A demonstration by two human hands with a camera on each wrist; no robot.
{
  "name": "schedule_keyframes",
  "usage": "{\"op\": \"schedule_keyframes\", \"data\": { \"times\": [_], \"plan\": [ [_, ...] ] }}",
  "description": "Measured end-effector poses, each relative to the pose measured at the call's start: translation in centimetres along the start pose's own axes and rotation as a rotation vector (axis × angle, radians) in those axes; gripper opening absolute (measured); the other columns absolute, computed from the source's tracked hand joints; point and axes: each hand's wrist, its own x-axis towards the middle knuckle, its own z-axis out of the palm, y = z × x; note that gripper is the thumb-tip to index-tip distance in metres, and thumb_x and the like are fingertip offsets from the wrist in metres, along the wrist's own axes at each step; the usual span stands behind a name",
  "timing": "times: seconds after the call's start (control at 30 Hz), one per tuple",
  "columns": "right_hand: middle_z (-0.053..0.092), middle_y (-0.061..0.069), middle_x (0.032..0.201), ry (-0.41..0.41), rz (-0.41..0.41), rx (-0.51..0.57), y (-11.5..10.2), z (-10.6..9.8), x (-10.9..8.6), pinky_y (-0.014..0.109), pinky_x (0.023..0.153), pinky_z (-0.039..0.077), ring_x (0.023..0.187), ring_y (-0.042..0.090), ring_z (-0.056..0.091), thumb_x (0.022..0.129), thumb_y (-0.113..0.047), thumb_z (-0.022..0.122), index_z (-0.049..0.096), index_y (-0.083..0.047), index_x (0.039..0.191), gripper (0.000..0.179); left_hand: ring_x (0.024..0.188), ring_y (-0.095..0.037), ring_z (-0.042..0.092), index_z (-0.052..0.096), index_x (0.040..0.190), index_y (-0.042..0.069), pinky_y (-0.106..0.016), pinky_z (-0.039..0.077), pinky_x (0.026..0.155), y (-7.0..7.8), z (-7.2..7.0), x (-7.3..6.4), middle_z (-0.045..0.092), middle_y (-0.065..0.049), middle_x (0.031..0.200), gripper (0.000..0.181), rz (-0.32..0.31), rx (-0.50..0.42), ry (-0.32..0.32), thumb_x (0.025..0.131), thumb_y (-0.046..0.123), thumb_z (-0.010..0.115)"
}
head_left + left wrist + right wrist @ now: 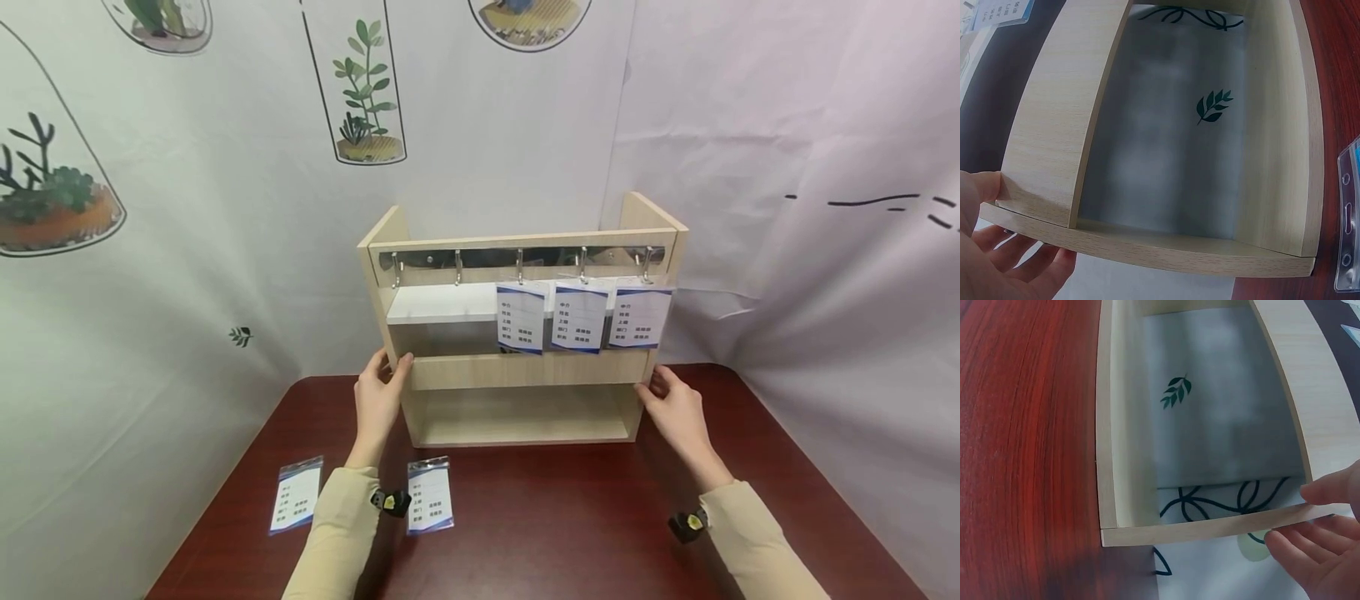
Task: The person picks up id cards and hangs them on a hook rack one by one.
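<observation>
A light wooden shelf (517,372) with a row of metal hooks stands on the dark red table. My left hand (377,402) grips its left side panel, thumb on the front board and fingers round the outer face, as the left wrist view shows. On the opposite side panel, my right hand (677,410) pinches the edge between thumb and fingers at about the same height. Three clear badge holders with white cards hang from the hooks on the right: one badge (520,321), a middle badge (579,321) and an outer badge (640,321). The two left hooks hold nothing.
Two more badge holders lie on the table (540,517): a left badge (296,497) beside my left forearm and another badge (430,497) just right of my left wrist. A white curtain (480,167) printed with plants hangs behind and on both sides.
</observation>
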Motion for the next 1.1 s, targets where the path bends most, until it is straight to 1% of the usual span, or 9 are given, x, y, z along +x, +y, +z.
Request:
{"op": "schedule_keyframes", "data": {
  "times": [0.23,0.4,0.53,0.7,0.83,0.93,1.1],
  "plan": [
    [0.070,0.029,0.109,0.025,-0.020,-0.007,-0.2,0.4,0.0,0.053,0.082,0.055,0.102,0.041,0.069,0.093,-0.007,0.066,0.061,0.008,0.126,0.036,0.106,-0.036,0.069,0.064,0.132,0.006,-0.052,0.056,0.086,0.1,-0.1,0.0,0.068,-0.024,0.122,0.049,-0.005,0.006,0.004,0.095,0.038,0.071],
    [0.071,0.029,0.106,0.043,-0.026,-0.024,0.0,0.8,0.1,0.052,0.078,0.057,0.098,0.041,0.070,0.092,-0.007,0.067,0.061,0.007,0.126,0.037,0.107,-0.036,0.069,0.064,0.132,0.006,-0.052,0.055,0.087,0.1,-0.1,0.0,0.067,-0.024,0.123,0.050,-0.002,0.008,0.005,0.095,0.038,0.071],
    [0.071,0.028,0.103,0.060,-0.022,-0.049,0.2,1.0,0.1,0.051,0.075,0.057,0.096,0.040,0.071,0.092,-0.006,0.067,0.062,0.007,0.125,0.037,0.107,-0.035,0.069,0.064,0.132,0.006,-0.051,0.056,0.087,0.1,0.0,0.0,0.068,-0.022,0.123,0.049,-0.007,0.007,0.004,0.095,0.038,0.071],
    [0.073,0.026,0.100,0.098,-0.023,-0.041,0.1,1.0,0.1,0.052,0.076,0.055,0.094,0.039,0.072,0.089,-0.002,0.068,0.065,0.005,0.119,0.031,0.107,-0.035,0.069,0.064,0.132,0.006,-0.052,0.056,0.087,0.1,0.0,0.1,0.067,-0.023,0.124,0.049,-0.002,0.004,0.003,0.095,0.039,0.071],
    [0.074,0.023,0.097,0.122,-0.022,-0.043,-0.2,1.1,0.0,0.049,0.073,0.055,0.091,0.036,0.072,0.088,-0.001,0.068,0.068,0.003,0.114,0.026,0.107,-0.035,0.068,0.064,0.132,0.006,-0.052,0.056,0.086,0.1,0.0,0.1,0.068,-0.022,0.123,0.050,0.002,0.000,0.005,0.095,0.039,0.071],
    [0.074,0.023,0.097,0.128,-0.018,-0.047,-0.4,1.2,-0.1,0.048,0.072,0.055,0.090,0.034,0.072,0.089,-0.001,0.067,0.069,0.002,0.114,0.026,0.107,-0.035,0.069,0.064,0.132,0.007,-0.052,0.056,0.086,0.1,0.0,0.0,0.068,-0.020,0.123,0.049,-0.006,0.001,0.006,0.095,0.039,0.071],
    [0.074,0.023,0.096,0.139,-0.013,-0.041,-0.5,1.2,-0.4,0.051,0.073,0.054,0.090,0.034,0.072,0.089,-0.001,0.067,0.070,0.002,0.113,0.025,0.107,-0.035,0.069,0.064,0.132,0.006,-0.052,0.056,0.086,0.1,0.0,0.0,0.068,-0.021,0.123,0.049,-0.006,0.012,0.005,0.096,0.038,0.070]
  ]
}}
